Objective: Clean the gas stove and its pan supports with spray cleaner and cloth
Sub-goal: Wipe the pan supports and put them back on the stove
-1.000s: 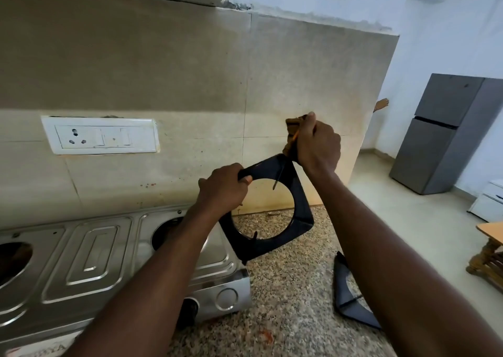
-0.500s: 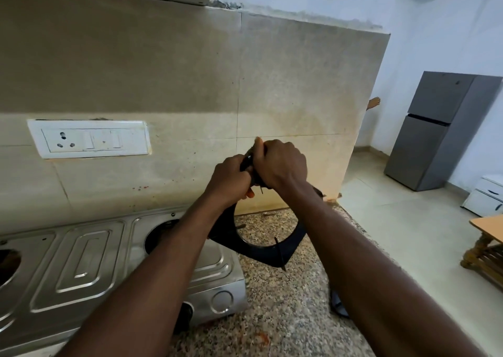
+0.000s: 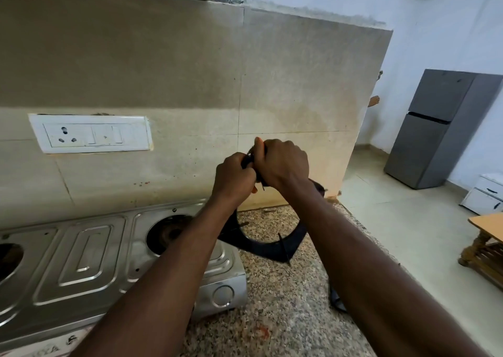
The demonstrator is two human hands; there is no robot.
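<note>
A black square pan support (image 3: 265, 246) with a round opening hangs in the air above the counter, just right of the steel gas stove (image 3: 89, 253). My left hand (image 3: 233, 175) grips its upper edge. My right hand (image 3: 283, 165) is closed on the same edge right beside it, the two hands touching. The cloth is hidden inside my right fist; only a small orange bit shows under my hands. The stove's right burner hole (image 3: 170, 233) is bare, with no support on it. A second black pan support (image 3: 337, 299) lies on the counter, mostly hidden by my right forearm.
The speckled granite counter (image 3: 275, 316) ends at the right, where the floor drops away. A white socket plate (image 3: 91, 133) sits on the tiled wall. A grey fridge (image 3: 441, 128), a white cabinet (image 3: 484, 196) and a wooden table (image 3: 487, 239) stand at the right.
My right hand has come down from the support's far top corner to meet my left hand. The support has tilted lower, and the cloth is no longer visible.
</note>
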